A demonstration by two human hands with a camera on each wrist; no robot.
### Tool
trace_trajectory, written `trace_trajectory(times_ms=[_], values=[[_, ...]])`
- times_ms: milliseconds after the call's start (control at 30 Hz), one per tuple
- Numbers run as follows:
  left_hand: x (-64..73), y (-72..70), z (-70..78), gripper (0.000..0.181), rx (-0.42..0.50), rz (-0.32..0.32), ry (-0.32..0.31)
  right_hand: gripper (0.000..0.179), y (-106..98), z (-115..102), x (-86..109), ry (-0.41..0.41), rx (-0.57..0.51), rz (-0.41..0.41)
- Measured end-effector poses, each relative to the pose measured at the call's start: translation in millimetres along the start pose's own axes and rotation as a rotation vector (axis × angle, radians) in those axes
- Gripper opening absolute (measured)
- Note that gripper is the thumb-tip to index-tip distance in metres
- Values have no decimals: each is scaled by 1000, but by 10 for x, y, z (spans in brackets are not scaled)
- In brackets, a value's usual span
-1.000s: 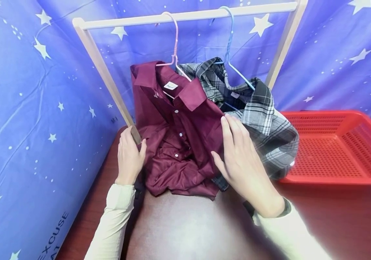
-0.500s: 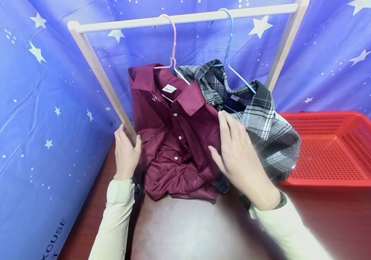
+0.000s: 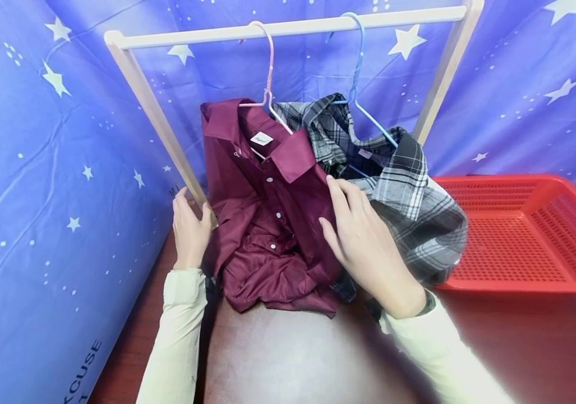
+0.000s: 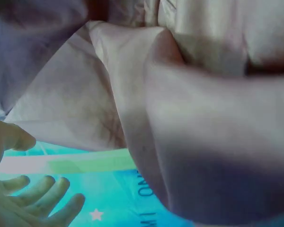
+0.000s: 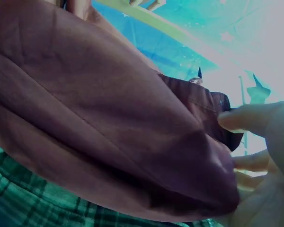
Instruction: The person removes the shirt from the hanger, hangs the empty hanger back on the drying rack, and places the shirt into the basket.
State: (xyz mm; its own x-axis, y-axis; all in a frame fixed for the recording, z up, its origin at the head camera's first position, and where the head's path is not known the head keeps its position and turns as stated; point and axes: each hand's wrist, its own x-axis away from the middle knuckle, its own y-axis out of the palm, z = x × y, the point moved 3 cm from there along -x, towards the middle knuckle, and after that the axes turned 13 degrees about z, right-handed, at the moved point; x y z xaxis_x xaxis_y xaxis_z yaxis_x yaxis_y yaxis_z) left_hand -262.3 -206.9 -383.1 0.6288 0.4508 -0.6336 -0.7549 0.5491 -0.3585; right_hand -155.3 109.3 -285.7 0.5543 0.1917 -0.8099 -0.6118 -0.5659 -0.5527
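A maroon button-up shirt [image 3: 237,185] hangs on a pink hanger [image 3: 270,62] from the rack's white bar. Its lower part lies bunched on the table. The right hand [image 3: 368,247] rests along the shirt's right shoulder edge with extended fingers; in the right wrist view, the thumb [image 5: 246,118] stands apart from them beside the cloth. The left hand [image 3: 190,233] is at the foot of the left rack post, fingers spread and holding nothing in the left wrist view. Behind and to the right, a grey plaid shirt [image 3: 419,196] hangs on a blue hanger [image 3: 357,67].
A red perforated basket [image 3: 520,287] stands on the right side of the reddish-brown table [image 3: 282,359]. The wooden rack posts [image 3: 159,120] frame the hanging shirts. A blue curtain with white stars [image 3: 55,185] encloses the left and back.
The right hand has moved left along the maroon shirt's shoulder edge. The left hand has shifted slightly left, away from the cloth. Both shirts stay on the bar.
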Motion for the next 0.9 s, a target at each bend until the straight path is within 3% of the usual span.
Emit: trace_trajectory(times_ms=[267,900], values=[[-100,58,-28,40,67,34,-74,44,51,32,-67,63,-92,90],[-171,149,-173,33,121,78,-109,29,199,78,-110,106,-164,193]])
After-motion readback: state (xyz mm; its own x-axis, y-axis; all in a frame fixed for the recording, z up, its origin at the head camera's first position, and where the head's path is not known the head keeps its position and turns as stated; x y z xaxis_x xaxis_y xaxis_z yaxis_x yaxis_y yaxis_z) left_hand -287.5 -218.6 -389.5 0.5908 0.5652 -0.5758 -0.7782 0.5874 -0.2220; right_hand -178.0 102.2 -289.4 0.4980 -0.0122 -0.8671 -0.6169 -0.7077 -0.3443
